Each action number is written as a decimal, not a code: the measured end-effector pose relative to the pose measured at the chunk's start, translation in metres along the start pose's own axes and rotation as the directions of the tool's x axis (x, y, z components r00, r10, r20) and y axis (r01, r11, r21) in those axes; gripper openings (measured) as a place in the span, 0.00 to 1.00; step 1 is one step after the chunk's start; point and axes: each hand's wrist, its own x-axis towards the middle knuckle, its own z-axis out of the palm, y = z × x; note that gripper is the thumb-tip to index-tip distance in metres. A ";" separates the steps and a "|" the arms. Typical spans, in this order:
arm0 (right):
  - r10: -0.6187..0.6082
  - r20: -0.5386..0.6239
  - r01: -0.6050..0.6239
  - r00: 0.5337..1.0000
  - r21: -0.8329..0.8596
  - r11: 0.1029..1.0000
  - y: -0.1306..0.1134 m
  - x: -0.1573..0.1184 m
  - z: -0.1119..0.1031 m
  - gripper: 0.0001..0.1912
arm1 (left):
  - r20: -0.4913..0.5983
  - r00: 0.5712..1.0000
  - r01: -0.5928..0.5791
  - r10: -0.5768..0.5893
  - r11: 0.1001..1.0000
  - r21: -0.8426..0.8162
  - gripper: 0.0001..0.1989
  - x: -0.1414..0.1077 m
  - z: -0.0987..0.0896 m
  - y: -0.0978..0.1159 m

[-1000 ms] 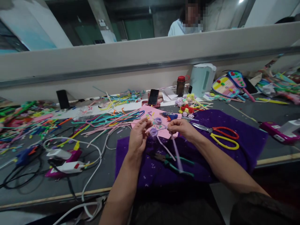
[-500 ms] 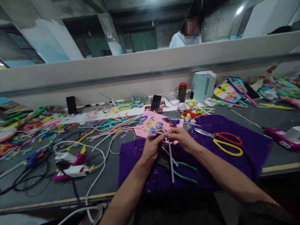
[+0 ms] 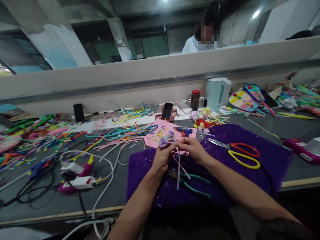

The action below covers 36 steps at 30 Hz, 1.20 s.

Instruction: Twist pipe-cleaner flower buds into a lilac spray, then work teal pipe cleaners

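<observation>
Between my hands is a light purple pipe cleaner (image 3: 178, 170), its loose end hanging down over the purple cloth (image 3: 145, 170). Coiled purple loops (image 3: 163, 142) of the same fuzzy stem stick out above my left hand (image 3: 163, 156), which pinches the piece. My right hand (image 3: 191, 147) has thumb and forefinger closed on the stem right beside it. Another short purple strip (image 3: 185, 171) slants down below the hands. Under them lie pliers with green handles (image 3: 196, 186), partly covered by shadow. Scissors with red and yellow handles (image 3: 243, 156) rest to the right on the cloth.
A glue gun (image 3: 185, 131) lies on a pink sheet (image 3: 152, 138) with small cut bits. Pipe cleaners (image 3: 125, 135) spread leftward. White cables and power strips (image 3: 80, 181) occupy the left. Behind stand a phone (image 3: 167, 110), a bottle (image 3: 195, 100) and a kettle (image 3: 217, 93). A person (image 3: 200, 43) is beyond the partition.
The hanging end of the pipe cleaner has swung to the left. Both hands keep nearly the same place and grip; the whole view has shifted slightly.
</observation>
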 end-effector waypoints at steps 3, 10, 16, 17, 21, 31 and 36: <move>-0.038 -0.036 0.036 0.999 -0.048 0.998 0.001 0.000 0.001 0.12 | -0.013 1.000 -0.013 0.013 1.000 -0.007 0.15 0.000 -0.001 -0.001; 0.031 0.013 -0.031 0.999 -0.005 1.000 -0.003 -0.003 0.000 0.11 | 0.001 0.994 -0.105 0.105 0.994 0.032 0.10 0.000 -0.003 -0.002; 0.059 0.034 -0.059 0.998 0.016 0.998 0.000 -0.003 0.001 0.10 | -0.006 0.995 -0.099 0.100 0.993 0.059 0.09 0.000 -0.005 -0.002; 0.063 0.037 -0.064 0.997 0.022 0.998 0.000 -0.003 0.001 0.10 | 0.002 0.994 -0.106 0.106 0.992 0.070 0.09 -0.001 -0.005 0.000; 0.029 0.048 -0.033 0.998 0.096 0.995 -0.002 0.000 -0.008 0.08 | 0.161 0.984 -0.108 0.080 0.980 0.169 0.13 -0.007 -0.005 0.015; 0.158 0.493 -0.154 0.856 -0.049 0.987 -0.016 0.002 -0.036 0.05 | 0.296 0.885 0.326 -0.360 0.932 0.158 0.16 -0.002 0.000 0.018; 0.227 0.625 -0.192 0.747 -0.124 0.973 -0.017 -0.002 -0.034 0.06 | 0.405 0.750 0.428 -0.523 0.850 0.306 0.29 0.001 -0.005 0.010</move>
